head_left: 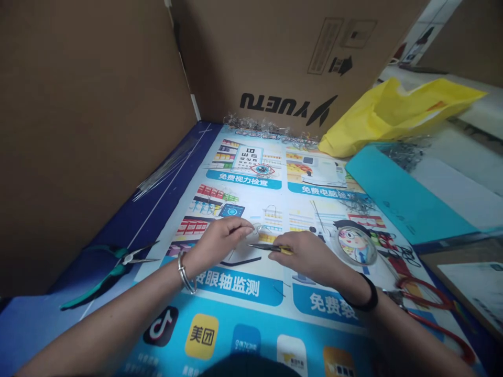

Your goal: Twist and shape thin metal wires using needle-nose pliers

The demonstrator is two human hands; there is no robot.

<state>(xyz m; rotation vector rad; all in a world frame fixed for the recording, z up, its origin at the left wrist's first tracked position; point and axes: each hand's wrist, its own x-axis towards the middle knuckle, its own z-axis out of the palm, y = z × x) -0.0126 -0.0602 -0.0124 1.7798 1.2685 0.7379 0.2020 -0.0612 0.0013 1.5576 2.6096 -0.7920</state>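
Note:
Near the middle of the printed poster, my left hand [223, 238] is closed in a pinch on a thin bent wire [262, 228]. A silver bangle [185, 272] circles that wrist. Just right of it, my right hand [304, 251] wraps round small pliers with dark, pointed jaws [257, 246] and yellow on the handle. The jaws point left, a little below the wire; whether they touch it I cannot tell. My palm hides most of the handles.
Green-handled long-nose pliers [121, 260] lie on the left, with straight wires [168, 167] beyond. At right are a tape roll [356, 246], red-handled scissors [424, 293], a blue folder [401, 199] and a yellow bag [377, 118]. Cardboard [251, 57] walls the back; wire pieces [255, 124] lie along it.

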